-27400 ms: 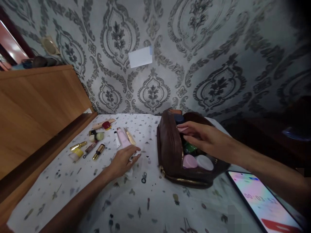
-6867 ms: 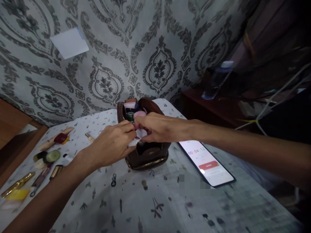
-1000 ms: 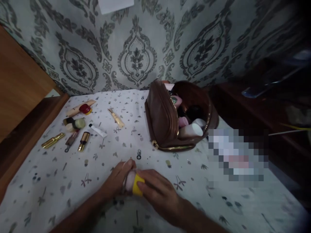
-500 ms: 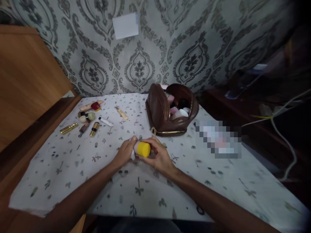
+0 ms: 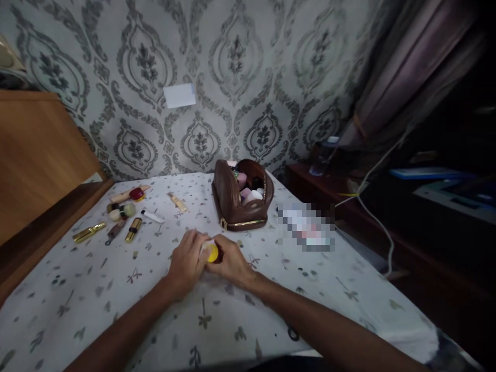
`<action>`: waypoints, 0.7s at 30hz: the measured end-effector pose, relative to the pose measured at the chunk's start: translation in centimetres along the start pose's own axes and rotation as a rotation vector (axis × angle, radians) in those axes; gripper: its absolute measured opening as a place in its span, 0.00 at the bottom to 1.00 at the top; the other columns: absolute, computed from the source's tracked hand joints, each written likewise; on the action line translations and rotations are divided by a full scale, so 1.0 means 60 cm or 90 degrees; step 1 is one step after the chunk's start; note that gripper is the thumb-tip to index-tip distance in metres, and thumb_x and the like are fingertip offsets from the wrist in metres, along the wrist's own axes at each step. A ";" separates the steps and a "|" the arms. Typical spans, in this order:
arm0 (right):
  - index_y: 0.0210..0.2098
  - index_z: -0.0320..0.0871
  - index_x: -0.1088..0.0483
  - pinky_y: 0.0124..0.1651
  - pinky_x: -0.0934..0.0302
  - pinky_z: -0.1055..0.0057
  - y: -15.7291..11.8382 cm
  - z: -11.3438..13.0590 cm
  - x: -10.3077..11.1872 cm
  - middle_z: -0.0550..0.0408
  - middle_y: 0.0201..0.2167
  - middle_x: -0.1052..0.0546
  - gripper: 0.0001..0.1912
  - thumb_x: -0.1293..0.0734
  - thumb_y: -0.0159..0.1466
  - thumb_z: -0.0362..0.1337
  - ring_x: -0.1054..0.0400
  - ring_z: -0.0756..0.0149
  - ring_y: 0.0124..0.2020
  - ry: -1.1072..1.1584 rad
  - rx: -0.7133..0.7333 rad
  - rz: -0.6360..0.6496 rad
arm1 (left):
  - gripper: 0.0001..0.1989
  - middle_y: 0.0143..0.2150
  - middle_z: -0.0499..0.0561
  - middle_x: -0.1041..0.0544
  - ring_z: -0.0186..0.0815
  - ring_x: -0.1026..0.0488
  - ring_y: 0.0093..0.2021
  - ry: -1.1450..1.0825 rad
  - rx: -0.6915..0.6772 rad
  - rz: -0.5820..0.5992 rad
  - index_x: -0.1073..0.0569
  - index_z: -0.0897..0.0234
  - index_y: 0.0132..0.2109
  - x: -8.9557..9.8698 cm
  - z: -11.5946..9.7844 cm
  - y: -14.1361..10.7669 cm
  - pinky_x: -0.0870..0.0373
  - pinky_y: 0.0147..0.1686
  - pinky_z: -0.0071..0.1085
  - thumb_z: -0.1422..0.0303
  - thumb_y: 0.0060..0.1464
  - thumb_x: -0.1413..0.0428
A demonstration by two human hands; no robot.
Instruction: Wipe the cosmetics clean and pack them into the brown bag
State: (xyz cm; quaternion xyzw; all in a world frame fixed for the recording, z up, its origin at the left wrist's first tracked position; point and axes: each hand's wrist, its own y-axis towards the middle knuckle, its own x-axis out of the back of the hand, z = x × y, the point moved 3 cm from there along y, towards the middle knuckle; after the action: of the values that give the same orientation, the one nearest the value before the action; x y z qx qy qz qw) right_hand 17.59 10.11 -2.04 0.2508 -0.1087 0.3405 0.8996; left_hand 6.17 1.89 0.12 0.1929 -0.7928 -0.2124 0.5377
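A small container with a yellow part [image 5: 212, 252] is between my two hands, above the front middle of the table. My left hand [image 5: 188, 260] is closed round its left side, with something whitish, blurred, at the fingers. From the right, my right hand [image 5: 231, 260] wraps round the container, its fingers partly hidden. Behind my hands an open brown bag [image 5: 248, 212] holds several pink, white and dark items.
Several cosmetics lie at the left: a gold tube [image 5: 89, 232], a black-and-gold tube [image 5: 134, 230], a white tube [image 5: 152, 216], a beige tube [image 5: 177, 202] and a red-topped item [image 5: 137, 194]. A blurred-out item [image 5: 306, 226] lies right of the bag.
The view has swung up and to the right. My left hand has come over the container, and less of its yellow part shows.
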 end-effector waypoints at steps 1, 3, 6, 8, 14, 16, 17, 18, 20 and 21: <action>0.29 0.43 0.35 0.31 0.43 0.74 0.001 -0.002 0.002 0.62 0.25 0.33 0.10 0.31 0.47 0.32 0.40 0.70 0.27 -0.021 -0.003 -0.004 | 0.12 0.43 0.54 0.29 0.42 0.31 0.46 0.043 -0.045 0.005 0.31 0.62 0.49 -0.003 -0.007 -0.002 0.32 0.43 0.37 0.64 0.66 0.56; 0.27 0.43 0.36 0.30 0.44 0.74 0.003 -0.006 0.005 0.62 0.25 0.33 0.11 0.31 0.46 0.32 0.40 0.70 0.26 -0.038 -0.015 -0.008 | 0.11 0.45 0.55 0.29 0.43 0.31 0.46 0.108 -0.108 0.015 0.30 0.62 0.48 -0.009 -0.016 -0.001 0.31 0.42 0.37 0.66 0.65 0.54; 0.28 0.43 0.35 0.30 0.44 0.74 0.005 -0.006 0.009 0.62 0.25 0.32 0.12 0.30 0.45 0.32 0.39 0.70 0.27 -0.025 -0.032 -0.018 | 0.09 0.40 0.53 0.28 0.42 0.31 0.42 0.131 -0.110 0.049 0.30 0.63 0.43 -0.006 -0.013 0.023 0.31 0.39 0.37 0.69 0.65 0.55; 0.30 0.43 0.34 0.32 0.42 0.74 0.004 -0.001 0.009 0.61 0.27 0.29 0.12 0.29 0.46 0.33 0.37 0.69 0.29 -0.001 -0.034 -0.010 | 0.10 0.37 0.52 0.27 0.41 0.30 0.40 0.117 -0.088 0.063 0.31 0.63 0.40 0.007 -0.011 0.057 0.31 0.38 0.36 0.70 0.66 0.56; 0.30 0.43 0.31 0.31 0.42 0.74 -0.002 0.008 0.006 0.60 0.29 0.28 0.12 0.27 0.48 0.35 0.36 0.69 0.29 0.012 -0.048 0.020 | 0.13 0.43 0.53 0.27 0.42 0.32 0.46 0.194 -0.219 0.099 0.29 0.60 0.51 0.053 -0.076 0.236 0.33 0.40 0.34 0.74 0.63 0.53; 0.31 0.43 0.31 0.31 0.42 0.74 -0.001 0.005 0.009 0.60 0.29 0.28 0.12 0.27 0.48 0.34 0.36 0.70 0.28 0.012 -0.063 0.011 | 0.17 0.49 0.53 0.28 0.42 0.33 0.51 0.244 -0.309 0.198 0.29 0.58 0.54 0.046 -0.107 0.300 0.33 0.40 0.33 0.76 0.60 0.50; 0.31 0.43 0.30 0.31 0.42 0.74 0.001 0.003 0.012 0.59 0.29 0.28 0.12 0.27 0.47 0.34 0.36 0.70 0.28 0.010 -0.066 0.005 | 0.17 0.50 0.53 0.28 0.43 0.33 0.52 0.279 -0.325 0.256 0.29 0.58 0.53 0.038 -0.117 0.329 0.33 0.41 0.33 0.76 0.58 0.47; 0.31 0.43 0.30 0.31 0.42 0.74 0.002 0.002 0.015 0.59 0.29 0.28 0.13 0.26 0.47 0.34 0.36 0.69 0.29 0.009 -0.067 -0.002 | 0.18 0.50 0.53 0.27 0.43 0.33 0.53 0.308 -0.331 0.304 0.28 0.59 0.53 0.030 -0.125 0.356 0.33 0.42 0.32 0.76 0.56 0.46; 0.31 0.43 0.31 0.32 0.41 0.74 0.006 0.000 0.022 0.59 0.30 0.28 0.13 0.26 0.47 0.34 0.35 0.69 0.29 0.005 -0.065 -0.012 | 0.17 0.50 0.51 0.26 0.42 0.32 0.54 0.344 -0.341 0.387 0.26 0.58 0.51 0.008 -0.134 0.400 0.34 0.48 0.33 0.75 0.55 0.44; 0.31 0.43 0.31 0.32 0.41 0.74 0.007 0.000 0.025 0.59 0.29 0.28 0.13 0.26 0.47 0.35 0.36 0.69 0.29 0.004 -0.067 -0.015 | 0.16 0.50 0.50 0.25 0.41 0.31 0.54 0.353 -0.346 0.424 0.26 0.57 0.50 -0.003 -0.136 0.416 0.35 0.50 0.33 0.74 0.54 0.44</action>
State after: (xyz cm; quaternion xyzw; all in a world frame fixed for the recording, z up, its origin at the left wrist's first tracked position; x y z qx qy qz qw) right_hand 18.39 11.22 -1.35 0.2037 -0.1206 0.3242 0.9159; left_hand 11.91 21.79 16.28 -0.1679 -0.5549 -0.1687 0.7971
